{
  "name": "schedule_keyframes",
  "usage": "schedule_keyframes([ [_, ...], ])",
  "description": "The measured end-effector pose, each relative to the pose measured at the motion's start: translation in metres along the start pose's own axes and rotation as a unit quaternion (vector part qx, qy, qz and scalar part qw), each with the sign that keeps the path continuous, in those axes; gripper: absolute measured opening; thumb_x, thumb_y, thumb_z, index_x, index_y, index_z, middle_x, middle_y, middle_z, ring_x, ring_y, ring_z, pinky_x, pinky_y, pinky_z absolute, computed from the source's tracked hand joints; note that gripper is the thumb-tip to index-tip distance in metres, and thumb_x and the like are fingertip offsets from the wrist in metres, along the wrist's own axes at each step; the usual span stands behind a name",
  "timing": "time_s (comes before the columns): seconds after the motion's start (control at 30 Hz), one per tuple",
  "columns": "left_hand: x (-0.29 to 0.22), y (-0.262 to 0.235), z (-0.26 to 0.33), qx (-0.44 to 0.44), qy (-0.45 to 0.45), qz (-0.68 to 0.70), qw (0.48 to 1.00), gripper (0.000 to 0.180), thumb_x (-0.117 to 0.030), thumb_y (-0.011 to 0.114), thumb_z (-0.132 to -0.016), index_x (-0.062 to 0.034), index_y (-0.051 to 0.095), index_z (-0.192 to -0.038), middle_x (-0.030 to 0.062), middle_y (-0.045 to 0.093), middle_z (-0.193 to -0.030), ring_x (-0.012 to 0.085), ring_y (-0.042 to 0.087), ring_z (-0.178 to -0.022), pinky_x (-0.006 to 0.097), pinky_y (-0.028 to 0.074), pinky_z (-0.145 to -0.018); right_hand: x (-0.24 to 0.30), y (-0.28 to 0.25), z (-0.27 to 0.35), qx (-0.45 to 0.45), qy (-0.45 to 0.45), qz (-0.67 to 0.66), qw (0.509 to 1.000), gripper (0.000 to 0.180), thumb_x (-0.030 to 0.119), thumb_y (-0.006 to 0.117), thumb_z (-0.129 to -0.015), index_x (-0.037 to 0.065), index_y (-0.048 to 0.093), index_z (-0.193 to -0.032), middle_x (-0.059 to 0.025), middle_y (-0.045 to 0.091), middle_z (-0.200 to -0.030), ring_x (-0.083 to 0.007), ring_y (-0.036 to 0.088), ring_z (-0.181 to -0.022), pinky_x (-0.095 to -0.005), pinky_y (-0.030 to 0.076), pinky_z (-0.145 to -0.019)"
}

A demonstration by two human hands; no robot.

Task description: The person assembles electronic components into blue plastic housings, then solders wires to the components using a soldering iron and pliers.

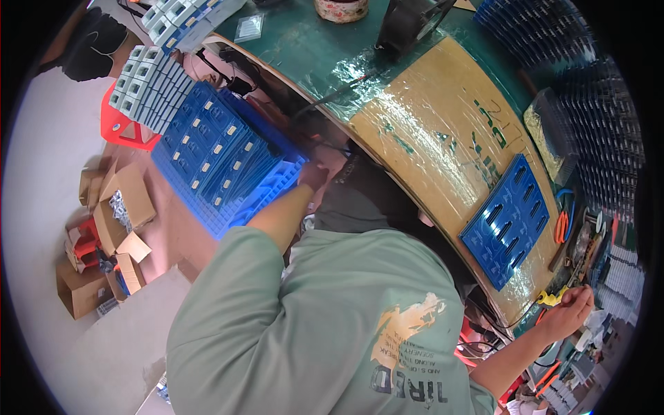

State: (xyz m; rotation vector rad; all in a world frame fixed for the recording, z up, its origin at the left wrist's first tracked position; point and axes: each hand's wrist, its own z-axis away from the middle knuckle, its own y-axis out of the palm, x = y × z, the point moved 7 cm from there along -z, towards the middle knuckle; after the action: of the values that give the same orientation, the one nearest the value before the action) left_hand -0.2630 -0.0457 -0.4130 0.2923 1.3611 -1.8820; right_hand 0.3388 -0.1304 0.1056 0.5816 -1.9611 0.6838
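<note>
My left hand (315, 176) is beside the right rim of a blue plastic crate (266, 196), low at the table's left side. Its fingers are smeared and partly hidden, so their hold cannot be made out. Stacked blue circuit board panels (207, 149) with small white parts stand in the crate. At the table's right end my right hand (570, 311) is closed, next to a yellow-handled tool (550, 298); whatever its fingers hold is hidden. A blue circuit board panel (492, 238) with dark slots lies on the brown cardboard between my hands.
Film-covered cardboard (422, 117) lies on the green table (304, 41). A black fan-like device (413, 24) stands at the back. Tall stacks of dark boards (609, 138) and orange-handled pliers (561, 225) are at the right. Open cartons (131, 197) and a red stool (124, 128) are at the left.
</note>
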Motion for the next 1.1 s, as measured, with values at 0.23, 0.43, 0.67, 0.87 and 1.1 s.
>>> schedule_keyframes([
  [0.23,0.041,0.013,-0.010,0.066,-0.098,-0.029,0.993,0.037,-0.036,0.058,-0.085,-0.0119,0.070,-0.111,0.0177,0.067,-0.119,0.0388,0.063,-0.111,0.045,0.052,-0.096,-0.006,-0.018,-0.015,-0.018,0.013,-0.019,1.000,0.018,0.016,0.053,-0.103,-0.001,0.059,-0.105,-0.0033,0.051,-0.079,-0.0106,0.041,-0.065,-0.0239,0.034,-0.059],
  [0.43,0.166,0.031,-0.023,-0.040,-0.071,0.091,0.993,0.037,-0.036,0.048,-0.094,-0.0140,0.068,-0.117,0.0170,0.066,-0.121,0.0378,0.065,-0.109,0.047,0.052,-0.090,-0.035,-0.013,-0.021,0.007,0.032,-0.085,0.996,0.019,0.017,0.053,-0.103,0.000,0.059,-0.106,-0.0029,0.051,-0.079,-0.0101,0.041,-0.064,-0.0233,0.034,-0.057],
  [0.67,0.164,0.083,-0.012,-0.016,-0.108,0.411,0.905,0.037,-0.038,0.050,-0.094,-0.0140,0.070,-0.114,0.0134,0.068,-0.120,0.0292,0.065,-0.110,0.039,0.050,-0.094,-0.029,-0.034,-0.013,-0.002,0.012,-0.054,0.998,0.018,0.017,0.054,-0.102,0.000,0.059,-0.107,-0.0029,0.052,-0.081,-0.0098,0.040,-0.065,-0.0235,0.033,-0.057],
  [0.87,0.160,0.078,-0.018,-0.017,0.042,0.094,0.995,0.039,-0.027,0.047,-0.097,-0.0134,0.058,-0.133,0.0143,0.069,-0.119,0.0282,0.067,-0.105,0.038,0.052,-0.094,-0.055,-0.055,-0.006,-0.011,0.049,-0.108,0.993,0.018,0.017,0.055,-0.102,0.000,0.059,-0.106,-0.0034,0.053,-0.079,-0.0100,0.042,-0.065,-0.0231,0.034,-0.058],
  [1.1,0.159,0.064,-0.023,-0.004,0.056,0.027,0.998,0.040,-0.025,0.047,-0.097,-0.0133,0.058,-0.133,0.0148,0.068,-0.119,0.0294,0.068,-0.104,0.039,0.052,-0.093,-0.064,-0.060,0.004,-0.023,0.076,-0.105,0.991,0.017,0.018,0.056,-0.102,0.001,0.058,-0.104,-0.0035,0.054,-0.079,-0.0094,0.043,-0.066,-0.0227,0.035,-0.058],
])
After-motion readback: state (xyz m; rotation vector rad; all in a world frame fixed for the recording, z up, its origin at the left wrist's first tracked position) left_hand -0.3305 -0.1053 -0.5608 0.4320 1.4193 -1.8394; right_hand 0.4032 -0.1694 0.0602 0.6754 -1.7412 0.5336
